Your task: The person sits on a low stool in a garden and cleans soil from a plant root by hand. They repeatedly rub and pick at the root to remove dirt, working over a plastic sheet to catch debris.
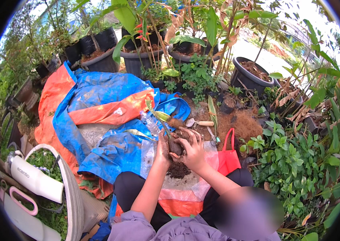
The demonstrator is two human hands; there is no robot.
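Observation:
Both my hands cup a dark clump of soil [176, 147] at the base of a long-leaved plant [160, 117], whose leaves point up and to the left. My left hand [162, 148] presses on the clump's left side, with soil on the fingers. My right hand [191, 148] curls its soiled fingers around the right side. Beneath them, a heap of loose dark soil [178, 170] lies on bubble wrap [196, 184]. Just beyond my hands are a clear plastic bottle [150, 123], a trowel with a wooden handle [204, 123] and scissors [213, 138].
A blue and orange tarpaulin [112, 144] spreads ahead and left. A red bag [229, 159] lies at right, near brown fibre [246, 125] and a cut striped leaf [212, 111]. Black plant pots [141, 64] line the back. White tumblers [35, 177] stand at lower left by a large planter [72, 180].

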